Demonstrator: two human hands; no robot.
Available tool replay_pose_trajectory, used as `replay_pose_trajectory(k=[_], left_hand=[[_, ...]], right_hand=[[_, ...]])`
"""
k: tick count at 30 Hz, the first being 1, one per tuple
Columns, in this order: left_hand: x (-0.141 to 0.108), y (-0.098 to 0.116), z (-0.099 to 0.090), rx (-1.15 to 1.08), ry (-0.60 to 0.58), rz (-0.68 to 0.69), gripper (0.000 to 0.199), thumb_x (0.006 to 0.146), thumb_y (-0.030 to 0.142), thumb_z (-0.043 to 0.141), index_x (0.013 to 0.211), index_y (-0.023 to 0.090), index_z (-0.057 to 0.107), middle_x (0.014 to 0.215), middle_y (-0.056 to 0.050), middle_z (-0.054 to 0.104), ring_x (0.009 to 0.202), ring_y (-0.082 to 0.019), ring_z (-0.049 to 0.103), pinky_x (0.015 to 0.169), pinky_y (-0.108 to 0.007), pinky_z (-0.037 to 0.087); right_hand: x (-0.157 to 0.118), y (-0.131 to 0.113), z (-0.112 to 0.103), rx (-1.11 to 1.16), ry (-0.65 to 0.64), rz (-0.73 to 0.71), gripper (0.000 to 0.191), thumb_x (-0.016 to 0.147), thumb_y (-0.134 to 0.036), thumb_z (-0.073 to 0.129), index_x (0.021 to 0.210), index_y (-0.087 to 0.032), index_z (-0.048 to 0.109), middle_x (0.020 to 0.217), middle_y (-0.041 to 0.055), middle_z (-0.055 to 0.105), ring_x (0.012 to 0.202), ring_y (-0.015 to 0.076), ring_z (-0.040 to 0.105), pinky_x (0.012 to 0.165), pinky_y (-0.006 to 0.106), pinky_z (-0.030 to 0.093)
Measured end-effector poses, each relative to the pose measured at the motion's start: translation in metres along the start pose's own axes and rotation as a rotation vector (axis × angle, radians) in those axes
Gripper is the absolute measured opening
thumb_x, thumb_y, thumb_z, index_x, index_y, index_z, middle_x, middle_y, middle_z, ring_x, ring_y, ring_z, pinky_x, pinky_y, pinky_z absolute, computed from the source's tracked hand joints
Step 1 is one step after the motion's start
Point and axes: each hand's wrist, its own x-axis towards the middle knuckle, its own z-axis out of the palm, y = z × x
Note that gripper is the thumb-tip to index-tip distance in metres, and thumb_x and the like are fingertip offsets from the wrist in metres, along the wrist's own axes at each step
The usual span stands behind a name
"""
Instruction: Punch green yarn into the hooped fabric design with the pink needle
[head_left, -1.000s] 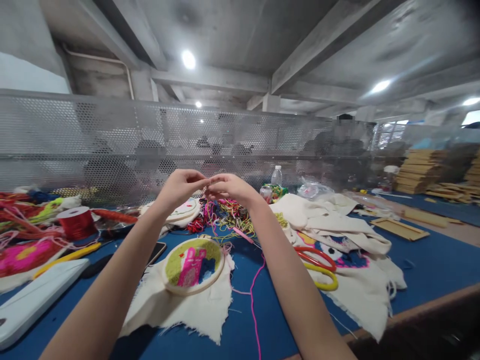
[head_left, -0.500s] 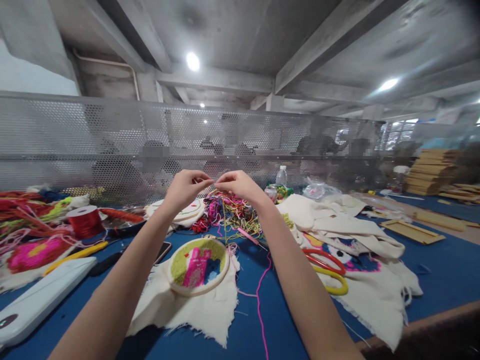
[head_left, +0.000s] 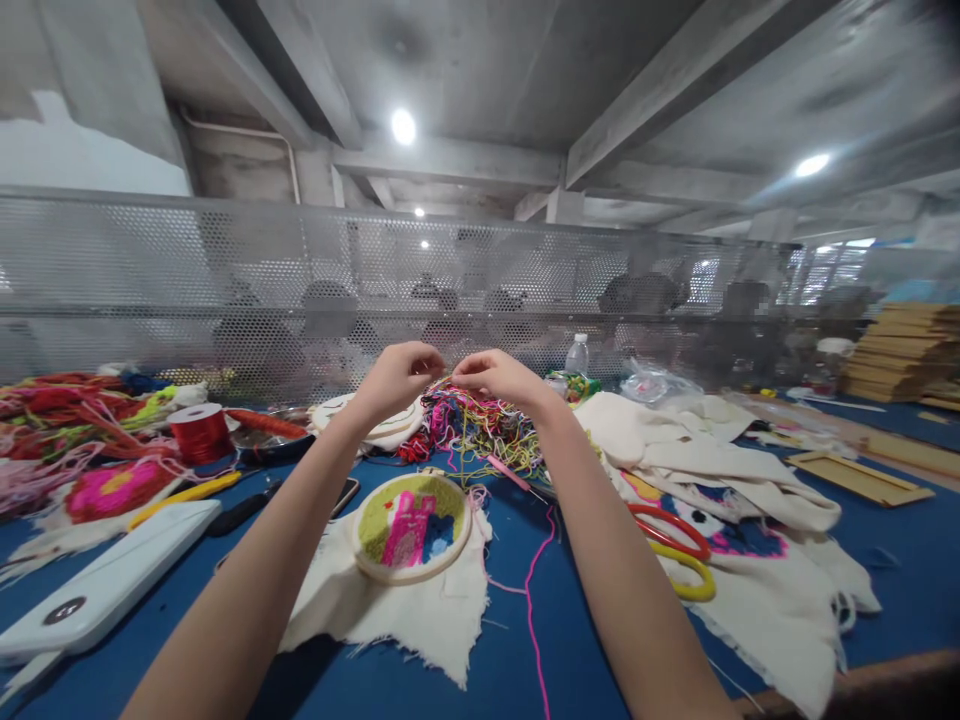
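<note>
Left hand and right hand curl partly closed near tangled yarn; whether gripping, I cannot tell.

Anything between the left grip and right grip is too small to tell, the left forearm part-hides a phone, and figures blur beyond the far edge of the counter.

Bright lamps dot the concrete ceiling above perforated panels.
</note>
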Motion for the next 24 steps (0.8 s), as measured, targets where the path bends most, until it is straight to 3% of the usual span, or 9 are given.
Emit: replay_pose_trajectory(k=[4,10,16,21,24], left_hand=[[-0.002,-0.002,0.001,0.038,0.0,-0.03,0.014,0.07,0.015,0.052,0.068,0.015,0.066,0.066,-0.003,0.064,0.061,-0.014,0.054,0.058,-0.024,0.037],[-0.004,0.002,-0.007,-0.045,-0.155,0.018,0.014,0.07,0.014,0.052,0.069,0.017,0.066,0.066,-0.001,0.066,0.061,-0.013,0.059,0.06,-0.022,0.042],[-0.004,0.003,-0.008,0.032,-0.048,-0.085,0.021,0.063,0.007,0.047,0.068,0.017,0.065,0.068,-0.002,0.067,0.063,-0.014,0.061,0.059,-0.023,0.042],[-0.007,0.008,-0.008,0.059,-0.111,-0.041,0.017,0.067,0.011,0.051,0.067,0.019,0.065,0.072,-0.001,0.068,0.066,-0.014,0.061,0.06,-0.023,0.04],[-0.009,0.015,-0.009,0.15,-0.085,-0.11,0.017,0.069,0.012,0.051,0.07,0.02,0.066,0.076,-0.003,0.068,0.068,-0.016,0.06,0.06,-0.025,0.039]], right_hand=[[-0.001,-0.003,-0.003,-0.027,0.032,0.021,0.01,0.07,-0.02,0.065,0.064,-0.013,0.067,0.049,-0.0014,0.052,0.045,0.0082,0.043,0.047,0.024,0.032],[0.002,0.0,-0.003,-0.066,0.183,0.043,0.008,0.066,-0.019,0.065,0.066,-0.013,0.07,0.049,-0.0004,0.054,0.045,0.0091,0.042,0.047,0.025,0.031],[-0.001,-0.005,0.002,-0.028,0.1,0.038,0.009,0.063,-0.019,0.066,0.058,-0.013,0.069,0.045,-0.0014,0.05,0.044,0.0085,0.041,0.046,0.025,0.03],[0.0,-0.003,0.001,-0.009,0.153,0.033,0.011,0.067,-0.021,0.063,0.063,-0.013,0.07,0.047,-0.0014,0.052,0.046,0.0089,0.042,0.047,0.025,0.031],[-0.001,-0.002,0.002,-0.011,0.08,0.059,0.009,0.062,-0.02,0.067,0.057,-0.013,0.069,0.044,-0.0011,0.051,0.044,0.009,0.042,0.046,0.025,0.032]])
